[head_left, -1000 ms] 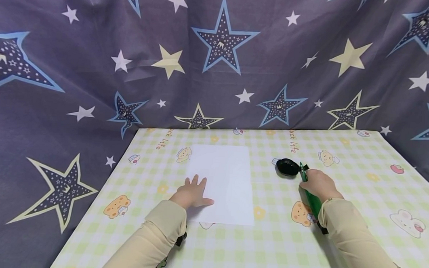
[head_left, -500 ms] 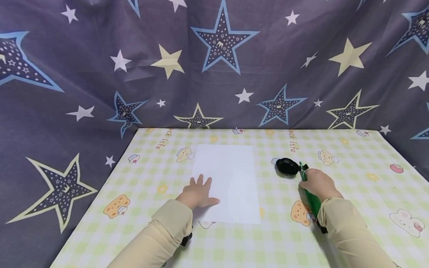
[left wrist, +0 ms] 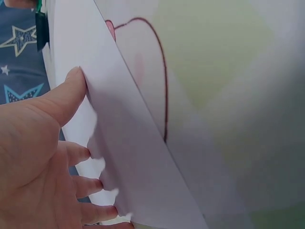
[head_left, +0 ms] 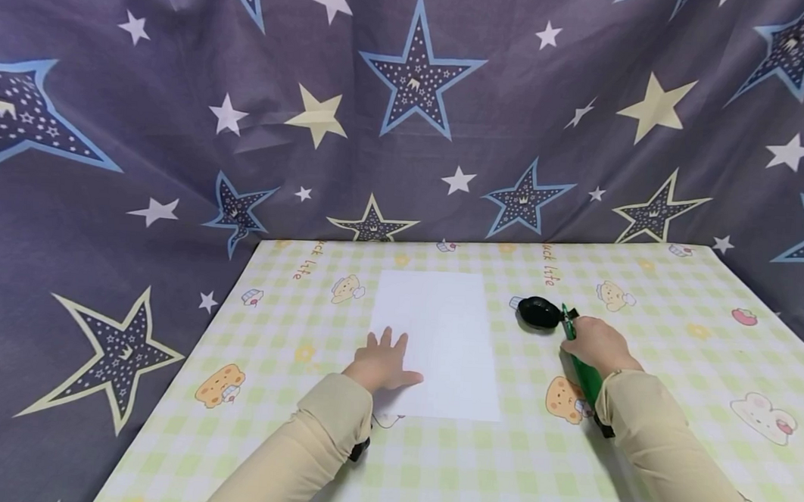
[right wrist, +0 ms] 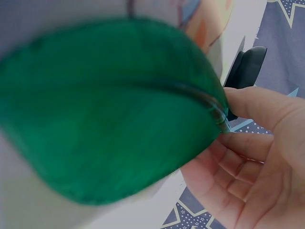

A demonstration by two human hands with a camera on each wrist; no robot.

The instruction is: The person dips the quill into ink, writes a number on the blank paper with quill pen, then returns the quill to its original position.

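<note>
Two jobs are running in parallel: the left hand [head_left: 383, 360] is resting open on the white sheet [head_left: 446, 329], fingers spread, between its 8 and 9 o'clock, while the right hand [head_left: 598, 345] is pinching a green item [head_left: 585, 378] between thumb and fingers at 3 o'clock from the sheet. Sheet is lying flat mid-frame on the checked tablecloth [head_left: 425, 464]; green item is running 11 to 5 o'clock, type unclear. Black oval piece [head_left: 539, 313] is sitting between 9 and 10 o'clock of the right hand; can't tell if it's joined to the green item. My read: left is handling sheet placement, right is keeping the green item ready. Next move is probably calling for light, flat left-hand pressure so the paper isn't creasing, plus a firm pinch on the right. Text: red lettering [head_left: 549, 264] on the cloth is reading "uck life", at 2 o'clock and again at 10, first letter not legible. Sheet is showing no marks; no brand is showing on the green item or black piece.
</note>
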